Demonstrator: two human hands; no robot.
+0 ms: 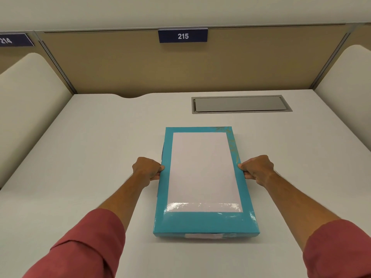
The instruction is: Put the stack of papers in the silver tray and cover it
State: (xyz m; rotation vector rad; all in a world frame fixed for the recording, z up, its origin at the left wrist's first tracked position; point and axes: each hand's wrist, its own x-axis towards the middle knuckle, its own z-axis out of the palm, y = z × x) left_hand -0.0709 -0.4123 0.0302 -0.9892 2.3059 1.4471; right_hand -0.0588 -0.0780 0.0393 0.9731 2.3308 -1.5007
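Head view: a flat blue box lid with a white middle (204, 177) is gripped at its sides by the left hand (147, 169) and right hand (257, 169), on the white desk (90, 157).

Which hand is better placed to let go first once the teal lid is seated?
Neither clearly: left hand and right hand grip opposite long edges of the teal glossy rectangular lid at matching height. Release both together, likely.

Glossy teal-wrapped lid (204, 221) — matt white desk (90, 147), brushed-metal hatch (239, 104).
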